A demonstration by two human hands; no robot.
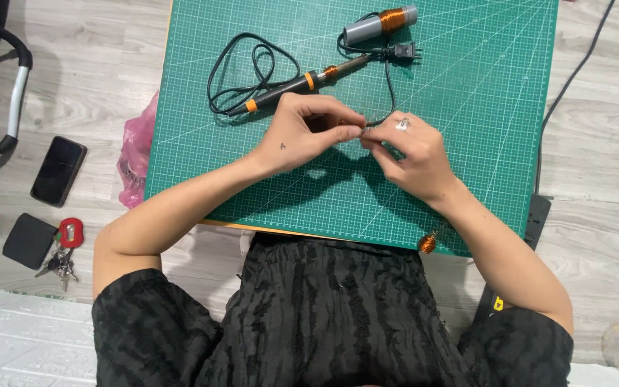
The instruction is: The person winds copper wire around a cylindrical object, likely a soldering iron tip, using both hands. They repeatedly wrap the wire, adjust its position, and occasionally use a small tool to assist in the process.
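My left hand [302, 132] and my right hand [410, 154] meet fingertip to fingertip over a green cutting mat [481, 107]. Between the fingertips they pinch a small dark piece with thin wire [362, 127]; what it is exactly I cannot tell. A ring sits on a finger of my right hand. Just beyond the hands lies a black and orange soldering iron [295, 84] with its black cord [241, 68] looped and its plug [404, 51] to the right. A grey cylinder wound with copper wire [381, 23] lies at the far edge of the mat.
A small copper wire coil [428, 243] rests at the mat's near edge. On the wooden floor to the left lie a black phone [59, 170], a black pouch with keys and a red tag [48, 244], and a pink plastic bag [136, 154]. A black cable [574, 72] runs along the right.
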